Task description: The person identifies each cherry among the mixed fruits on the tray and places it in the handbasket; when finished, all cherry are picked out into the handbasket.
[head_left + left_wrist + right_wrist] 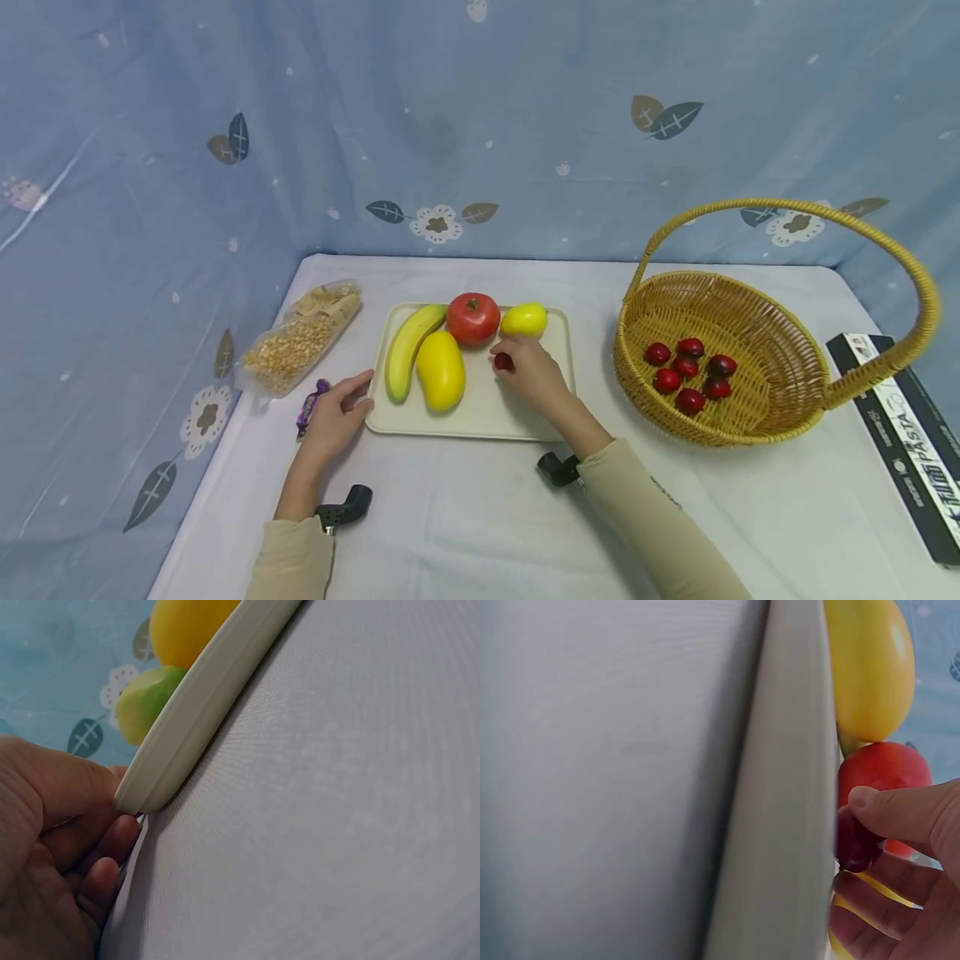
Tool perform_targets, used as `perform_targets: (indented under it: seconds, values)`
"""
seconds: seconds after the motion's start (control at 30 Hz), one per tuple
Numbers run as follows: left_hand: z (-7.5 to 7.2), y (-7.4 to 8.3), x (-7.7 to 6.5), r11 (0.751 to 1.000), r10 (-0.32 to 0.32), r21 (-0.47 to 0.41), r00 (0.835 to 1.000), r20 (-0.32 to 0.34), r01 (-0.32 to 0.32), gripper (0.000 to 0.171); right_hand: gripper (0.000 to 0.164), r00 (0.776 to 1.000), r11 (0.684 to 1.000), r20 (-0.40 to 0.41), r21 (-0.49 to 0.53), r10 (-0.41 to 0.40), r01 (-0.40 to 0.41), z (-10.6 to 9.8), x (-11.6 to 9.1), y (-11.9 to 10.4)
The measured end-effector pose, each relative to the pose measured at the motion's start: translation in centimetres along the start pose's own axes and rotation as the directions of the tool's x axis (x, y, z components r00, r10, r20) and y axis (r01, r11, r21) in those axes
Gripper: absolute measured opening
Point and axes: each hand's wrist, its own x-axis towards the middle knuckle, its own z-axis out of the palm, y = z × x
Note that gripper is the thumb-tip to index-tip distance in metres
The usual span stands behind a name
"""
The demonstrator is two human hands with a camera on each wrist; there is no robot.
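Observation:
Over the right half of a cream tray (480, 426), my right hand (536, 377) pinches a dark red cherry (503, 362) between thumb and fingers. The same cherry (856, 841) shows beneath the thumb in the right wrist view. My left hand (335, 417) holds the tray's left edge near its front corner, fingers curled at the rim (169, 761) in the left wrist view. On the tray lie a banana (408, 354), a yellow mango (441, 372), a red pomegranate (473, 318) and a lemon (525, 319).
A wicker basket (791, 392) with a tall handle holds several cherries (690, 402) on the right. Beyond it lies a black and white long box (903, 442). A purple-wrapped candy (309, 408) and a clear bag of grains (300, 342) lie left of the tray.

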Motion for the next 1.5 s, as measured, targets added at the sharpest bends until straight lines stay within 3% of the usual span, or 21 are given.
perform_targets:
  seconds: [0.17, 0.3, 0.6, 0.77, 0.9, 1.2, 1.5]
  values:
    - [-0.2, -0.3, -0.4, 1.0, -0.023, 0.013, 1.0, -0.005, 0.023, 0.045, 0.026, 1.0, 1.0, 0.017, -0.006, -0.026, 0.026, 0.3, -0.1, 0.0]
    - [-0.3, -0.5, -0.5, 1.0, -0.024, 0.009, 1.0, -0.011, 0.024, 0.045, 0.028, 0.999, 0.999, 0.013, 0.042, -0.03, 0.029, -0.6, -0.5, -0.1]
    - [-0.1, -0.4, -0.3, 1.0, -0.017, 0.021, 1.0, -0.007, 0.017, 0.045, 0.031, 0.99, 0.982, -0.13, 0.17, -0.057, 0.079, -7.2, -3.5, 1.7]
    - [-0.1, -0.3, -0.2, 1.0, -0.013, 0.028, 1.0, -0.008, 0.013, 0.045, 0.032, 0.973, 0.985, -0.23, 0.162, -0.023, 0.061, -10.7, -6.3, 4.6]
    - [0.0, -0.4, -0.1, 1.0, -0.002, 0.026, 1.0, -0.011, 0.002, 0.045, 0.033, 0.963, 0.991, -0.267, 0.131, 0.04, -0.005, -12.8, -8.4, 7.1]
    - [0.0, 0.0, -0.2, 0.999, -0.015, 0.03, 1.0, -0.007, 0.015, 0.044, 0.034, 0.952, 0.992, -0.279, 0.057, 0.126, -0.115, -15.8, -12.3, 11.6]
    - [0.1, 0.0, 0.0, 1.0, -0.011, 0.018, 1.0, -0.003, 0.012, 0.044, 0.032, 0.983, 0.994, -0.156, -0.031, 0.097, -0.103, -17.0, -13.8, 14.0]
